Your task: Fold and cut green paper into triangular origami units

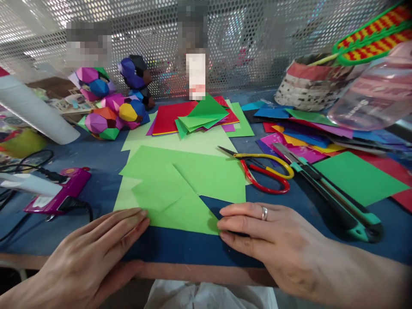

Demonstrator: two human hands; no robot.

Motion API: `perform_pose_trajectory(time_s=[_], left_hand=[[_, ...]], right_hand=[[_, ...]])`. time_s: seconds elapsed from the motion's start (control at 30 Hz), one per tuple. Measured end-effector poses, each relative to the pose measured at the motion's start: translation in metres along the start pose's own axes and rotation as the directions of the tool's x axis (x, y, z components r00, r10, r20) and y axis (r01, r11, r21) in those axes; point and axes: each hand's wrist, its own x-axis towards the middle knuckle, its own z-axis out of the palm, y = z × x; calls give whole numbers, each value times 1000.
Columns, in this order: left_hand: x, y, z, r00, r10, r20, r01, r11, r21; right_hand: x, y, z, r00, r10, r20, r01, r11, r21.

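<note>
A light green sheet of paper lies near the table's front edge, with crease lines and a pointed right corner. My left hand rests its outstretched fingertips on the sheet's lower left edge, its thumb apart below. At the right corner, the straight fingers of my right hand, one wearing a ring, touch the paper; whether they pinch it is hidden. Beneath and behind are another green sheet and a paler sheet. Scissors with red and yellow handles lie beyond my right hand, beside a utility knife.
Folded green pieces sit on red sheets at the back. Paper polyhedra and a white roll stand left, behind a purple power strip. Rightward are colored papers, a woven basket and a pink bottle.
</note>
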Motion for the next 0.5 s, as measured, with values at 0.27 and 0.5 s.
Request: perform_pose_trajectory(time_s=[0.27, 0.5], left_hand=[[7, -2, -3, 996, 68, -57, -67, 997, 29], [6, -1, 2, 995, 59, -86, -60, 998, -4]], right_hand=[[-6, -5, -1, 1000, 5, -20, -6, 998, -60], [-10, -5, 3, 999, -11, -50, 7, 997, -71]])
